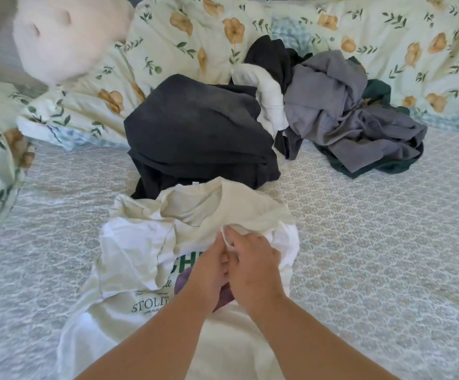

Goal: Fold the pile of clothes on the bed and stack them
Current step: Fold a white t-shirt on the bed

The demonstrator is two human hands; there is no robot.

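Left hand and right hand together, both pinching a fold of the cream T-shirt on the bed; folded dark garment behind; unfolded pile beyond.

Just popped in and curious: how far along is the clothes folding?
Early on. A dark garment already lies roughly folded at mid-bed. In hand: the left hand and right hand pinch an edge of the cream printed T-shirt, still rumpled. Left: the crumpled pile of grey, white, black and green clothes behind.
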